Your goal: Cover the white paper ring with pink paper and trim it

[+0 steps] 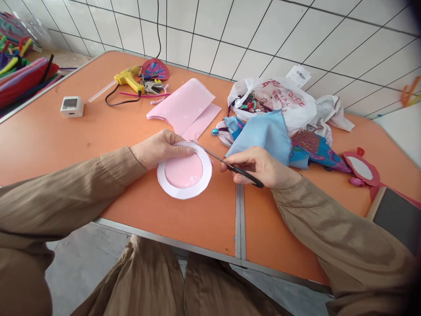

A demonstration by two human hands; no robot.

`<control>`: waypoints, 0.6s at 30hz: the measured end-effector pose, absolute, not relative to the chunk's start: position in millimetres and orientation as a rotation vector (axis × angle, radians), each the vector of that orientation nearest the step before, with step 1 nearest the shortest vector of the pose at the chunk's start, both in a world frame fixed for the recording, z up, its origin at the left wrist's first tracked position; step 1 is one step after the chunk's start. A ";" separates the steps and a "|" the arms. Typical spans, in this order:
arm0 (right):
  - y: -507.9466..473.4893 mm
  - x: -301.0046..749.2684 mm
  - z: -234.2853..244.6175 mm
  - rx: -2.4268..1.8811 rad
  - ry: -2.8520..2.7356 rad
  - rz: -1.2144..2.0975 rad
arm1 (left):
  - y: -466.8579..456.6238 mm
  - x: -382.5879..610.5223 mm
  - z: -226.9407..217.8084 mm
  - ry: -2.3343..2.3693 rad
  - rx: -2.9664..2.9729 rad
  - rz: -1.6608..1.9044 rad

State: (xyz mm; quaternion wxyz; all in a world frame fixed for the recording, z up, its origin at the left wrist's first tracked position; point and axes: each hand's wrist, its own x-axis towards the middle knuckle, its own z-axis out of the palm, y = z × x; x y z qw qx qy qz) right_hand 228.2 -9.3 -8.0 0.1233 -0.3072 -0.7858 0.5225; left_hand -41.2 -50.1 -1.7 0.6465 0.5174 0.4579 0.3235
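Left hand [162,150] pinches a white ring [176,190], right hand [261,166] grips scissors [242,171]; a bag [289,101] holds colourful cords [252,104].

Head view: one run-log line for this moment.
left hand: holds white ring, pink paper showing through | right hand: holds scissors at ring's upper edge | table: yellow glue gun, plastic bag

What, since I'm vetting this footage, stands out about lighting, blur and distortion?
All in the head view: light looks soft and even, shadows faint; the ring and scissors look fairly crisp; the wall shows slanting, fanned lines, perhaps partly wide-lens distortion; the right sleeve fades into a dark, blurred frame edge.
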 end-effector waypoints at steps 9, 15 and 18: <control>-10.7 227.0 -5.2 -0.902 -2.282 1.517 | -50.3 -41.6 -1.3 1.047 1.184 0.729; -10.2 226.8 -6.4 -0.881 -2.313 1.506 | -50.2 -42.3 -2.2 1.045 1.169 0.724; -10.2 226.7 -7.0 -0.900 -2.311 1.507 | -50.1 -42.4 -2.4 1.041 1.154 0.722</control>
